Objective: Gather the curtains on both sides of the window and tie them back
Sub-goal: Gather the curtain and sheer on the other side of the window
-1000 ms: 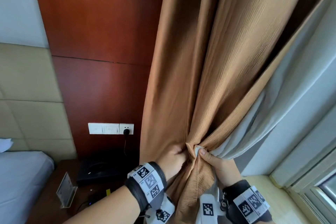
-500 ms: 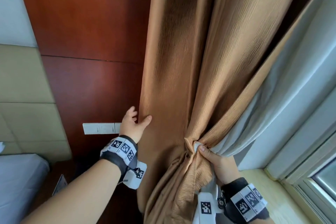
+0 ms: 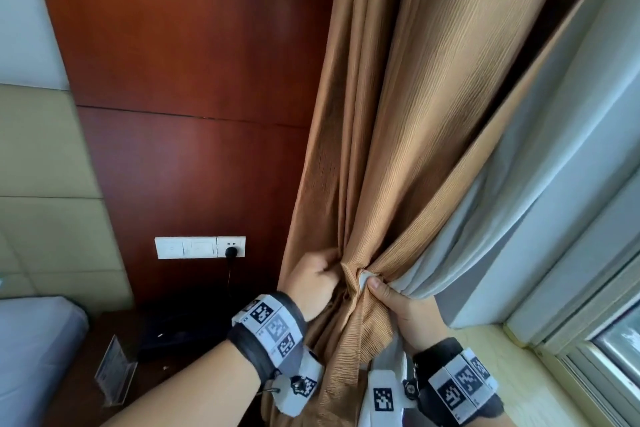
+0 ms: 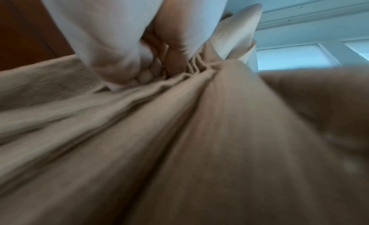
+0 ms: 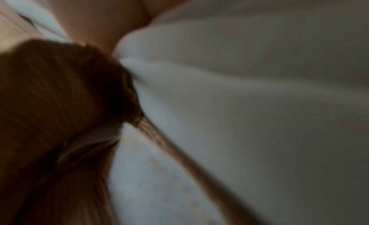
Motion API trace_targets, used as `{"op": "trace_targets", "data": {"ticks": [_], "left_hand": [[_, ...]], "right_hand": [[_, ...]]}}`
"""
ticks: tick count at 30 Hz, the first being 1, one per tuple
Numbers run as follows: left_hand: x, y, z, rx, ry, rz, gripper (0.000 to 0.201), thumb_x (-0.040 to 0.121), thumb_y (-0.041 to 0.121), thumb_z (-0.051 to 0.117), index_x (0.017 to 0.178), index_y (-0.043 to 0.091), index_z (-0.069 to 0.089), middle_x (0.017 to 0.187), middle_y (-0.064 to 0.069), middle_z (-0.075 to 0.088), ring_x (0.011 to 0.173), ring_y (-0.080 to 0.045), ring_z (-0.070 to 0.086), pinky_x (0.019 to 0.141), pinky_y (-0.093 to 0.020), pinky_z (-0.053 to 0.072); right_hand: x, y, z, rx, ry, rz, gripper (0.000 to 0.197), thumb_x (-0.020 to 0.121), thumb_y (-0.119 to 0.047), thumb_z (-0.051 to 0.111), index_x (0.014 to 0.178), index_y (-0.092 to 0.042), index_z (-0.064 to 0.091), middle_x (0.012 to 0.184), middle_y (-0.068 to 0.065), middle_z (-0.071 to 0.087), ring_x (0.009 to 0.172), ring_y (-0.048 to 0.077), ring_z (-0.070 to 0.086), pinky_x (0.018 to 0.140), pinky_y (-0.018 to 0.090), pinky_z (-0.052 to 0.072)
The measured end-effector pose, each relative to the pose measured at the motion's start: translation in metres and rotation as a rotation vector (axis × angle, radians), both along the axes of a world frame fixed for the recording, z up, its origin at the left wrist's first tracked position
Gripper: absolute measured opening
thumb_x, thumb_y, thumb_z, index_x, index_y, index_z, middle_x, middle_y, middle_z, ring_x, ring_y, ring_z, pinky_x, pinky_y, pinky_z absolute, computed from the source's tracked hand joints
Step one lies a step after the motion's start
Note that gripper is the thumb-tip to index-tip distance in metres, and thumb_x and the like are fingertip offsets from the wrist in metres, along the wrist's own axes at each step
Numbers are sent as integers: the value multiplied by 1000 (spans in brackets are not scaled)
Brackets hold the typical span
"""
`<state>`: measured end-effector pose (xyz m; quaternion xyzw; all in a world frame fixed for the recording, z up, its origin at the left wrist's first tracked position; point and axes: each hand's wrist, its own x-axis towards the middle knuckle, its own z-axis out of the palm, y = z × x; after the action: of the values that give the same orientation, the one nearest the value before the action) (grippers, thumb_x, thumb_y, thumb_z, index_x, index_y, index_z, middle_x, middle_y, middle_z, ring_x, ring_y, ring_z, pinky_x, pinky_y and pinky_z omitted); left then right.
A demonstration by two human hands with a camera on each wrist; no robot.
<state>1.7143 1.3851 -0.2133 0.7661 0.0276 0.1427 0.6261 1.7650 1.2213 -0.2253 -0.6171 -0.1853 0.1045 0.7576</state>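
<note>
**Red-brown wood wall (image 3: pixel 190 62) and a curtain (image 3: pixel 398 149) bunched beside it**

Dark wood panels are seen behind everything, and a white socket plate (image 3: pixel 200 247) is fixed to them. The brown curtain is hung just beside this wall, between it and the window (image 3: pixel 616 340). Low down, it is squeezed into one tight bunch. The bunch is held by both hands. The left hand (image 3: pixel 311 284) is curled round the folds from the wall side. The right hand (image 3: pixel 405 308) is closed on the bunch from the window side, and its thumb is pressed on the pale lining (image 3: pixel 519 218). No tie is seen in any view.

The gathering step seems nearly done. To do it well, the loose folds near the wall should be swept into the bunch, so none are left hanging out. The pale lining should be tucked in with the brown cloth. The bunch should be held tight by one hand before the other is let go to fetch a tie. The cloth looks thick and may slip out, so a full fist is better than a pinch.
</note>
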Motion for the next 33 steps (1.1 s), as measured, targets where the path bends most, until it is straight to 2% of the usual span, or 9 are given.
{"op": "trace_targets", "data": {"ticks": [2,4,10,15,17,20,24,29,33], "left_hand": [[-1,-4,2,-94,36,-42,32,92,3,52,84,29,70,78,13,73,79,0,69,76,-12,51],[-4,-6,4,-142,68,-91,33,93,3,51,84,28,69,77,12,73,76,3,69,71,-9,50],[-6,-11,4,-189,92,-154,33,91,-4,51,82,22,69,71,11,73,73,1,69,71,-10,51],[5,5,7,5,146,-143,11,81,8,61,86,8,71,89,-17,74,85,-27,72,81,-37,59],[12,18,8,-43,231,-152,7,83,-2,60,87,-4,64,83,-23,69,71,-26,70,68,-33,61],[28,47,2,-100,287,-19,6,86,10,64,93,9,64,87,-12,70,75,-18,67,70,-30,56],[58,78,-12,74,339,225,37,77,32,75,110,21,62,116,-8,67,97,-22,65,92,-40,54],[88,77,-4,126,326,423,99,72,39,79,149,21,20,149,-7,36,130,-29,45,107,-41,41],[104,81,-9,187,309,353,37,84,35,65,115,16,61,105,-4,68,104,-28,64,88,-33,51]], "right_hand": [[0,2,-1,-9,-7,-19,32,67,-14,85,93,-17,67,89,-5,76,87,-1,70,82,15,54],[2,2,-5,-31,-22,-16,58,51,-33,91,102,-16,69,102,-2,75,103,12,68,91,25,52],[4,-2,-3,-17,-27,3,113,30,-52,92,125,-6,54,120,2,66,107,7,65,84,14,52],[1,-4,-1,-32,-43,-7,97,35,-42,90,119,-5,59,115,2,68,102,3,66,89,17,52],[1,-7,-3,-12,-20,-25,106,32,-50,92,121,-2,58,119,9,67,111,15,64,99,29,49],[2,-12,-5,-8,-5,-48,98,35,-51,92,115,-3,63,118,12,69,115,27,62,107,47,41],[0,-17,-5,-16,8,-47,93,32,-49,94,110,-6,66,110,8,73,108,23,66,102,44,45],[2,-26,-7,-32,17,-57,79,38,-42,94,106,-12,69,109,6,73,110,27,65,100,44,47],[4,-36,-11,-21,26,-75,77,34,-45,94,101,-15,72,110,7,73,112,28,63,102,45,44]]}}
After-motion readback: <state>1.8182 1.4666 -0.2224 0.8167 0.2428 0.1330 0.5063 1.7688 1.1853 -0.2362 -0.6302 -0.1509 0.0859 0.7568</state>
